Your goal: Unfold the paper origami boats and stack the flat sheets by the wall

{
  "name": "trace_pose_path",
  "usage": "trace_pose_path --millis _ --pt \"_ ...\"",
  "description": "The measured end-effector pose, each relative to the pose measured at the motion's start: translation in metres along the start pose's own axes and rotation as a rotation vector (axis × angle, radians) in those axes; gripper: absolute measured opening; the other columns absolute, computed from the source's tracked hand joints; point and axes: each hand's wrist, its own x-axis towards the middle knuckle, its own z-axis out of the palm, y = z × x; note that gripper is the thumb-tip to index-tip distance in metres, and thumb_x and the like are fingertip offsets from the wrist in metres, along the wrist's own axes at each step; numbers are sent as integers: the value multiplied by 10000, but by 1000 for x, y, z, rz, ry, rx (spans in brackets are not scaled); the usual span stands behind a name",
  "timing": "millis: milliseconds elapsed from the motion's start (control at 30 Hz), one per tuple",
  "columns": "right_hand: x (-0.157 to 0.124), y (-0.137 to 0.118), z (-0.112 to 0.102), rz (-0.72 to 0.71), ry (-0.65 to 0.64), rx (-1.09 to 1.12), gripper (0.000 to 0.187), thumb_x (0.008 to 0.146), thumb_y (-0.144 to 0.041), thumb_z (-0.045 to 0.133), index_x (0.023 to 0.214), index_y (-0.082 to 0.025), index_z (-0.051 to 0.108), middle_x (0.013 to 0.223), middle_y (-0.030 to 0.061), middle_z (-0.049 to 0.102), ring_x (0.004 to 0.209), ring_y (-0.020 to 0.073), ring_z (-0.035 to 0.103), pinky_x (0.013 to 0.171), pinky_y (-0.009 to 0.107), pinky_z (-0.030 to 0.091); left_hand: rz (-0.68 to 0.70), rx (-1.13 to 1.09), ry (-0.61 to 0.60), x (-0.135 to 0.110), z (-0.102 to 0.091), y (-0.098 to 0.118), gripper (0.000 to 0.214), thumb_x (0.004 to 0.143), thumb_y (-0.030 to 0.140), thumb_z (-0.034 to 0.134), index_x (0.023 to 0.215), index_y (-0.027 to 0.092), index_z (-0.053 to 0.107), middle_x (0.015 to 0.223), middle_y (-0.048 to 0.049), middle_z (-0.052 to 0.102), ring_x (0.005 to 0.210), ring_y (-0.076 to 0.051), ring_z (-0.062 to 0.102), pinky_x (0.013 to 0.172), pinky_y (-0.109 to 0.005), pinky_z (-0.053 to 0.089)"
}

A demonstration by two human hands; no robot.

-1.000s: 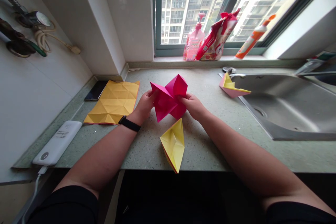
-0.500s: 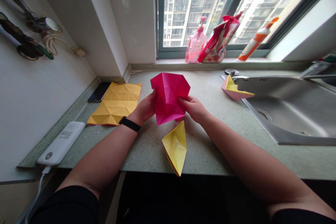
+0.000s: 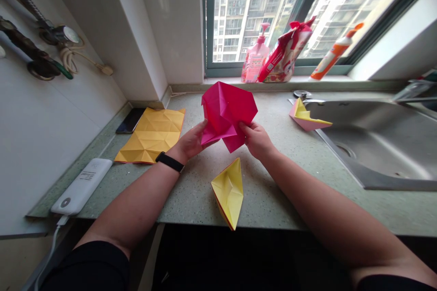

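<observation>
A creased sheet of magenta paper [image 3: 230, 111], partly folded, is held up above the counter between my two hands. My left hand [image 3: 194, 140] grips its lower left edge, thumb in front and fingers behind. At the lower right edge my right hand [image 3: 256, 140] pinches it, the thumb lying on the near face. Below the hands, close to the counter's front edge, rests a yellow folded paper boat [image 3: 229, 193]. To the left of my left hand lies a flat sheet of yellow-orange paper [image 3: 152, 135] covered in crease lines.
A pink and yellow paper boat [image 3: 309, 120] sits by the rim of the steel sink [image 3: 362, 182]. At left are a dark phone [image 3: 129, 122] and a white power bank [image 3: 82, 186] with a cable. A pump bottle [image 3: 254, 61], a red bag [image 3: 285, 54] and an orange-capped bottle [image 3: 332, 57] stand on the sill.
Both hands have shifted the magenta paper slightly up and to the right and turned it. Its lower flap now hangs to the right of where its point was.
</observation>
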Motion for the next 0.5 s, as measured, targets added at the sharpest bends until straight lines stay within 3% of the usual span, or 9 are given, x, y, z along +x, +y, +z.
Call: trace_pose_path --millis 100,167,367,500 --pt "0 -1 -2 -9 15 21 489 646 -582 967 973 -282 761 927 7 821 859 230 746 767 366 612 4 13 -48 -2 1 -4 314 962 309 849 1247 188 792 1305 -108 802 1204 -249 767 1105 -374 588" --pt "-1 0 -2 21 -3 32 506 626 -586 981 969 -284 763 899 -8 811 799 207 725 695 337 595 28 -3 -44 -2 0 -6 268 956 275 848 1204 188 798 1267 -94 813 1155 -229 779 1095 -356 589" --pt "-7 3 0 135 -116 33 535 615 -586 1008 992 -276 789 947 9 825 799 202 733 708 353 616 64 -32 -47 -5 1 -2 285 973 331 826 1225 201 791 1270 -87 814 1198 -253 773 1116 -398 599" --pt "1 -1 -10 63 -43 8 516 646 -583 987 1015 -286 781 937 8 822 802 216 740 705 357 607 74 -21 -25 -8 3 2 347 980 408 817 1262 208 784 1323 -102 797 1274 -296 747 1123 -445 604"
